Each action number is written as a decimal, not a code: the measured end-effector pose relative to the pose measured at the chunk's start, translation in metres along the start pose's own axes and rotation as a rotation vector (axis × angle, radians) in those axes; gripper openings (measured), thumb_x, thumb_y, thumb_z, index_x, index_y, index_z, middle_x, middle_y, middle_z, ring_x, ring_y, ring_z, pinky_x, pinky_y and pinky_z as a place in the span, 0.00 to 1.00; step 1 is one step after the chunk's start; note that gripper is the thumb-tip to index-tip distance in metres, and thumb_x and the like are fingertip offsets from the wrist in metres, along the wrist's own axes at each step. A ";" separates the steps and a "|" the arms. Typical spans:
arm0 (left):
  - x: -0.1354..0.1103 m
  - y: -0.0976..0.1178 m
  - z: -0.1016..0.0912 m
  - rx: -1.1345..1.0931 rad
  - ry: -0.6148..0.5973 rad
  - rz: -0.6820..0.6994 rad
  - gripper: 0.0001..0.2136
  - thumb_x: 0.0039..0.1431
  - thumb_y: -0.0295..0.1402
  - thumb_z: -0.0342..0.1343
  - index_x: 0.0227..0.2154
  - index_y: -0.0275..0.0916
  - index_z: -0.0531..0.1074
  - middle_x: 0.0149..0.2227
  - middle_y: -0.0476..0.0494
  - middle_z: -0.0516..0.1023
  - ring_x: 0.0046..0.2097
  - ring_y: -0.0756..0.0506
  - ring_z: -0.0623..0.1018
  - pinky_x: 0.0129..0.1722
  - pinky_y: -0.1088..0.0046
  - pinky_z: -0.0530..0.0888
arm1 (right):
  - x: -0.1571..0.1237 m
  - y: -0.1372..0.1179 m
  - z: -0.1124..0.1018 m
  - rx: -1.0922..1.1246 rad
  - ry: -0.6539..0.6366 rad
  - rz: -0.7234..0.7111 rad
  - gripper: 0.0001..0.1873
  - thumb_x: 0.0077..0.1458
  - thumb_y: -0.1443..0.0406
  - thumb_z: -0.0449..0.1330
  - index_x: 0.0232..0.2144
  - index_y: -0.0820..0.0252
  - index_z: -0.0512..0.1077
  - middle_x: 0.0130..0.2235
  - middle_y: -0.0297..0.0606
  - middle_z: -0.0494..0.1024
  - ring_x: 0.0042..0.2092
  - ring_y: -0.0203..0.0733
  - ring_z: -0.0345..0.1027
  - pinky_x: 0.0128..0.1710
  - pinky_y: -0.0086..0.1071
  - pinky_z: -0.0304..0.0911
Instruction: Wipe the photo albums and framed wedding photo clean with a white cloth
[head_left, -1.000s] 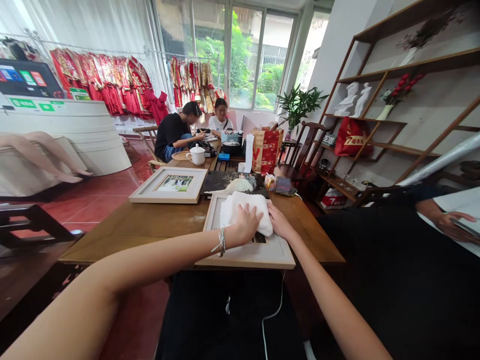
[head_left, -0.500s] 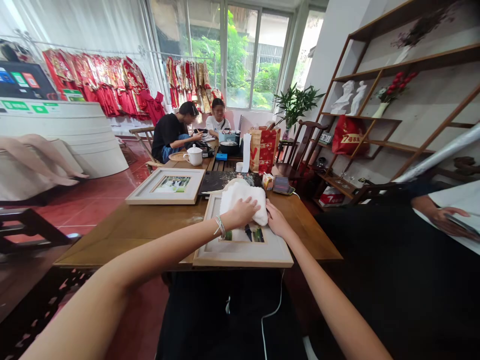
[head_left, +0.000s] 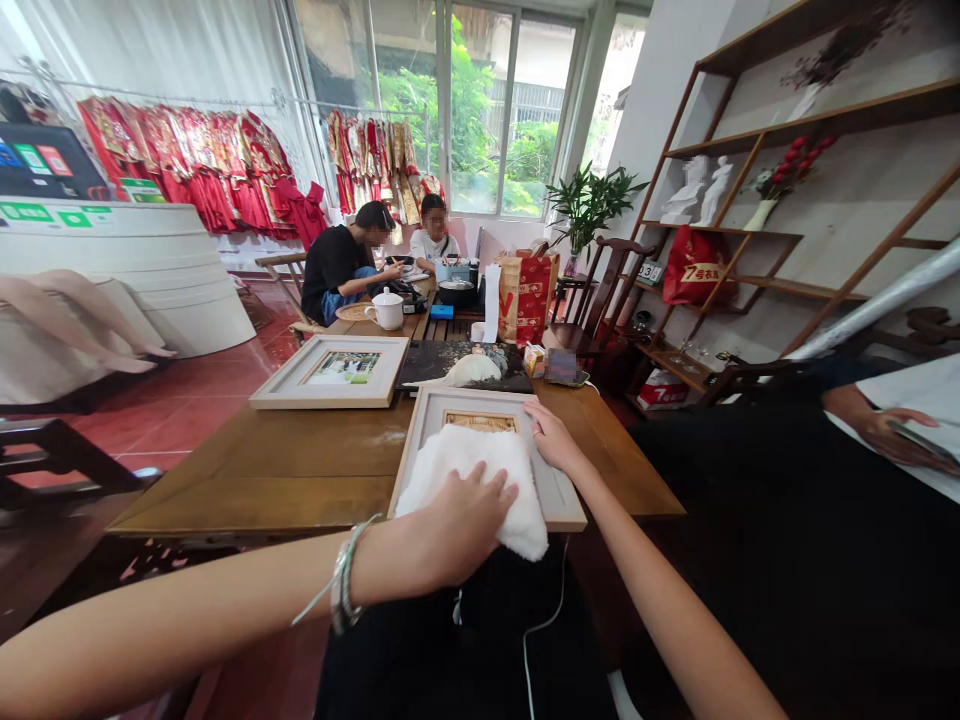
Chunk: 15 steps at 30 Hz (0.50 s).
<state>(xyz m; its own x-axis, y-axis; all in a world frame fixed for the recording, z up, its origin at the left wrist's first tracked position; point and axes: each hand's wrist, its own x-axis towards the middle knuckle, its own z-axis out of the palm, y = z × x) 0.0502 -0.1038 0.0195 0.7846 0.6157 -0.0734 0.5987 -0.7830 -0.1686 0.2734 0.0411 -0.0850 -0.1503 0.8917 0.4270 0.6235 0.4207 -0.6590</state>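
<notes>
Flat on the white cloth [head_left: 450, 465], the left hand [head_left: 466, 515] lies with its fingers spread, the cloth covering much of a frame [head_left: 551, 495] at the table's [head_left: 270, 490] near edge, while the right hand [head_left: 553, 437] lays its fingers over the frame's right side, whether pinching it I cannot tell. At the shelf [head_left: 862, 113], a red bag [head_left: 697, 250] reads "7号衣" plus a character too unclear to read, a red box [head_left: 664, 388] below bears a "7", and a calendar [head_left: 650, 272] shows "03".
</notes>
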 end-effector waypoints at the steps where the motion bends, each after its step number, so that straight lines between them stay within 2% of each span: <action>1: -0.007 0.002 0.002 0.004 0.011 -0.018 0.27 0.59 0.37 0.51 0.60 0.35 0.55 0.61 0.31 0.62 0.59 0.31 0.64 0.47 0.53 0.71 | 0.000 0.000 0.000 0.000 0.000 0.001 0.26 0.49 0.75 0.48 0.49 0.64 0.72 0.56 0.48 0.69 0.61 0.48 0.56 0.63 0.48 0.47; 3: -0.013 0.002 0.005 -0.002 0.016 -0.066 0.28 0.58 0.38 0.52 0.61 0.39 0.55 0.60 0.32 0.63 0.59 0.31 0.65 0.47 0.53 0.70 | 0.000 0.000 0.000 0.001 -0.002 0.000 0.25 0.49 0.75 0.49 0.48 0.62 0.72 0.56 0.46 0.70 0.61 0.47 0.56 0.63 0.47 0.48; 6: -0.007 -0.009 0.003 0.022 -0.016 -0.197 0.26 0.57 0.35 0.53 0.59 0.39 0.60 0.57 0.30 0.66 0.56 0.32 0.68 0.47 0.53 0.69 | -0.001 0.001 -0.001 0.006 -0.010 -0.007 0.25 0.49 0.75 0.49 0.47 0.59 0.73 0.56 0.43 0.70 0.61 0.46 0.57 0.63 0.47 0.48; 10: 0.013 -0.035 -0.001 0.101 -0.067 -0.377 0.27 0.55 0.29 0.54 0.59 0.34 0.59 0.61 0.26 0.61 0.61 0.29 0.62 0.52 0.50 0.64 | -0.001 0.000 -0.002 0.007 -0.018 -0.005 0.25 0.49 0.75 0.49 0.47 0.60 0.73 0.56 0.44 0.70 0.61 0.46 0.57 0.63 0.47 0.48; 12: 0.020 -0.051 0.002 0.099 -0.036 -0.411 0.29 0.54 0.30 0.55 0.60 0.35 0.58 0.62 0.26 0.57 0.62 0.29 0.59 0.53 0.51 0.62 | -0.001 0.000 -0.001 0.007 -0.017 0.001 0.24 0.50 0.75 0.49 0.47 0.60 0.73 0.56 0.44 0.70 0.61 0.45 0.56 0.63 0.47 0.48; 15: 0.025 -0.075 0.009 0.081 0.061 -0.397 0.29 0.54 0.35 0.56 0.59 0.38 0.59 0.62 0.29 0.58 0.62 0.30 0.59 0.54 0.51 0.61 | -0.001 -0.001 -0.001 0.010 -0.013 0.011 0.24 0.50 0.75 0.48 0.47 0.63 0.73 0.56 0.46 0.69 0.61 0.46 0.56 0.63 0.47 0.47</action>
<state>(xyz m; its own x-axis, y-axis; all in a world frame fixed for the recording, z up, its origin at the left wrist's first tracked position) 0.0232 -0.0289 0.0211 0.5046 0.8604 0.0707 0.8442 -0.4746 -0.2492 0.2732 0.0400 -0.0842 -0.1538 0.8984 0.4114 0.6174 0.4124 -0.6699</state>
